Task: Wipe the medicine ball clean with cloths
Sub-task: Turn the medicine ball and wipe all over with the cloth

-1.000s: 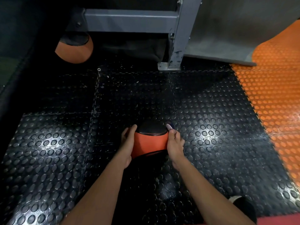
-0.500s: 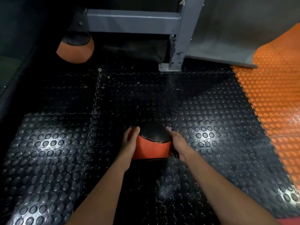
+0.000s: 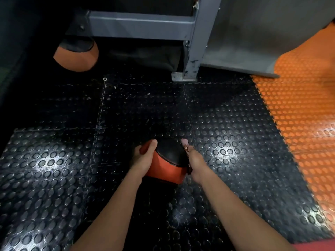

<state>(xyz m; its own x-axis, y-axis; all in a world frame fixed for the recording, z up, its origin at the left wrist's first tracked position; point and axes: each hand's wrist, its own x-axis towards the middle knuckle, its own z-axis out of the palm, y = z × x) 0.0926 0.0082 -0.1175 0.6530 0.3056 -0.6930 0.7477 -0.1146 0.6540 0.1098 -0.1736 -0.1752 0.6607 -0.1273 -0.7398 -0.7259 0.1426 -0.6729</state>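
An orange and black medicine ball [image 3: 167,163] sits on the black studded floor mat between my hands. My left hand [image 3: 145,158] holds its left side, fingers curled over the top edge. My right hand [image 3: 194,163] presses against the ball's right side and grips a small cloth [image 3: 185,144], of which only a pinkish patterned corner sticks out past the fingers. The black panel of the ball faces up and away from me.
A second orange and black ball [image 3: 77,55] lies at the back left under a grey steel rack frame [image 3: 193,42]. Orange studded flooring [image 3: 297,115] runs along the right. A grey wall panel [image 3: 262,33] stands behind the rack post.
The ball has rolled so its black panel tilts to the right. My right hand has slid down the ball's right side with the cloth.
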